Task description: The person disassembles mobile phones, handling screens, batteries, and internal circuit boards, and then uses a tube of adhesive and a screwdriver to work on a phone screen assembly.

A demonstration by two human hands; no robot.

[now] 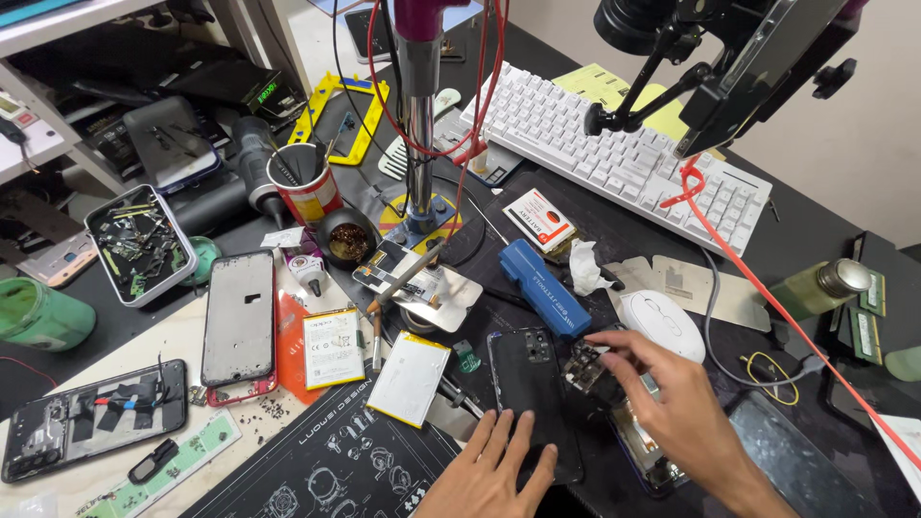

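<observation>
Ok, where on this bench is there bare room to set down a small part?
Bare bench shows between the white keyboard and the green bottle, at the right edge. A pale strip lies free below the black phone frame. Crowded: around the left hand, right hand, black phone back and white mouse.

Both bare hands enter from the bottom edge of the frame. The left hand (489, 470), at bottom centre, lies palm down with 4 fingers spread flat and pointing toward the top of the frame. The right hand (662, 393), lower right of centre, reaches up-left on its bare forearm, its fingers (614, 347) curled and pinched together at the tips.
</observation>
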